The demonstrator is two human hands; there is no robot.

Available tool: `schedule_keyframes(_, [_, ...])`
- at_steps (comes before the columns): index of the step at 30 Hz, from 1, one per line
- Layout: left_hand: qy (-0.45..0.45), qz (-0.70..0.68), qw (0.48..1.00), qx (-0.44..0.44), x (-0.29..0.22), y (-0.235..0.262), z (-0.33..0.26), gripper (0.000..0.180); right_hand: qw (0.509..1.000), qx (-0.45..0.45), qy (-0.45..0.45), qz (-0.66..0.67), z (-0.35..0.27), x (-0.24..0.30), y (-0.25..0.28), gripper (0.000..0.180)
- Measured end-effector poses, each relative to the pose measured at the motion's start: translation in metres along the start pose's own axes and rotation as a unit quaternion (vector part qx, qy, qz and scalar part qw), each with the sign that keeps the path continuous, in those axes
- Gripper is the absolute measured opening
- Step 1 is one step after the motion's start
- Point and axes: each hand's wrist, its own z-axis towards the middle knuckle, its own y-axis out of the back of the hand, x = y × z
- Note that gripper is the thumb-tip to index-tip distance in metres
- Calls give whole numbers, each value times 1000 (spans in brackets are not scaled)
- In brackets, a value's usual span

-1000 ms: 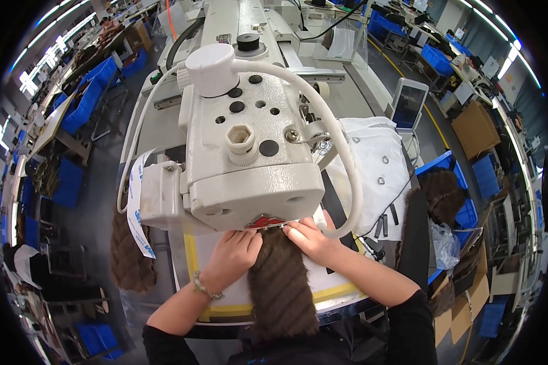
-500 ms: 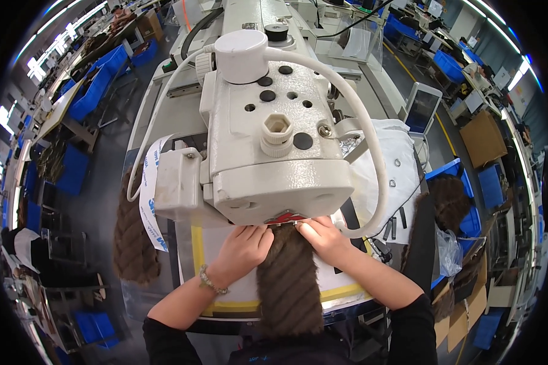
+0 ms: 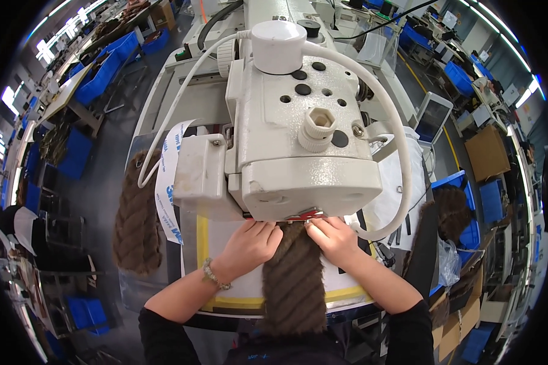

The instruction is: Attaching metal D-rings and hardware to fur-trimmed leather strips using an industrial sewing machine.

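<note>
A long strip of brown fur (image 3: pixel 295 286) runs from under the head of a white sewing machine (image 3: pixel 310 182) down over the table's near edge. Its diagonal ridges show clearly. My left hand (image 3: pixel 254 246) grips the strip's left edge at the far end, fingers curled, a beaded bracelet on the wrist. On the opposite edge my right hand (image 3: pixel 333 239) pinches the fur with fingers closed. Both hands lie close to the machine's front, and their fingertips are partly hidden beneath it. The machine head also covers the stitching spot.
Left of the machine hangs another brown fur piece (image 3: pixel 137 219), beside a white printed paper strip (image 3: pixel 169 182). Yellow tape (image 3: pixel 237 302) borders the white work surface. At right stand a blue bin (image 3: pixel 460 182) with fur, a cardboard box (image 3: pixel 488 152) and a small screen (image 3: pixel 433 115).
The view has shifted, so the machine sits farther right in the picture. Both hands still hold the fur strip at the machine, and the strip's far end now looks slightly more angled.
</note>
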Motion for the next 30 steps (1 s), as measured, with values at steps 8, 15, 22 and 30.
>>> schedule_keyframes(8, [12, 2, 1000, 12, -1, 1, -1, 8, 999, -35, 4, -5, 0, 0, -5, 24])
schedule_keyframes(15, [75, -36, 996, -5, -2, 2, 1, 12, 1000, -28, 8, -6, 7, 0, 1, 19])
schedule_keyframes(22, [42, -16, 999, 26, -2, 3, -1, 11, 1000, -24, 0, -2, 8, 1, 4, 17])
schedule_keyframes(30, [11, 12, 1000, 7, -3, 2, -3, 9, 1000, -20, -6, 7, 5, 0, 1, 17])
